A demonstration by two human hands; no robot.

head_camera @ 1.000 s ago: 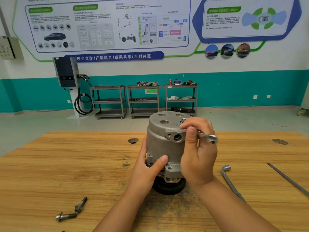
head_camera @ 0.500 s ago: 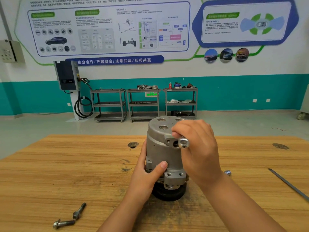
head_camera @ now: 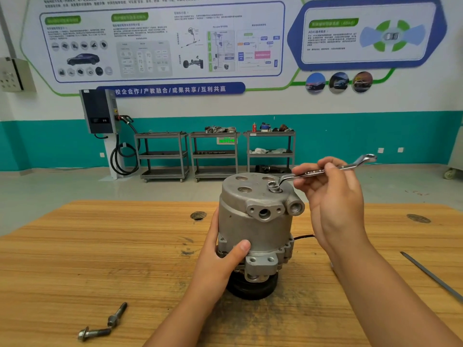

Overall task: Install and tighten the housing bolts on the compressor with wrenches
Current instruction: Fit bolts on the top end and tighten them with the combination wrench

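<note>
1. Compressor (head_camera: 253, 221): upright on its black pulley (head_camera: 253, 289), mid-bench (head_camera: 100, 246), ported end cap facing up
2. L hand (head_camera: 220, 259): wrapped round the lower housing from the left, thumb across the near face. It grips the body, prob. to stop it turning
3. R hand (head_camera: 333, 196): fingers & thumb pinch the shank of a combination wrench (head_camera: 323, 171). The ring end sits over a housing bolt (head_camera: 275, 189) on the right part of the cap, and the open end points far right
4. Change: approx. half a sec ago the handle pointed toward the near side, w/ the hand covering the cap. Now it has swung out to the far right & the cap is in plain view, ring seated on the bolt head
5. Meaning: tightening of this bolt looks under way. Whether the swing was a working stroke or a reset can't be told
6. Loose bolts (head_camera: 117, 314): two, lying close together near left on the bench, so more fitting prob. remains. Other recesses in the cap look empty
7. Thin metal rod (head_camera: 431, 274): near right on the bench, well apart from the work
</note>
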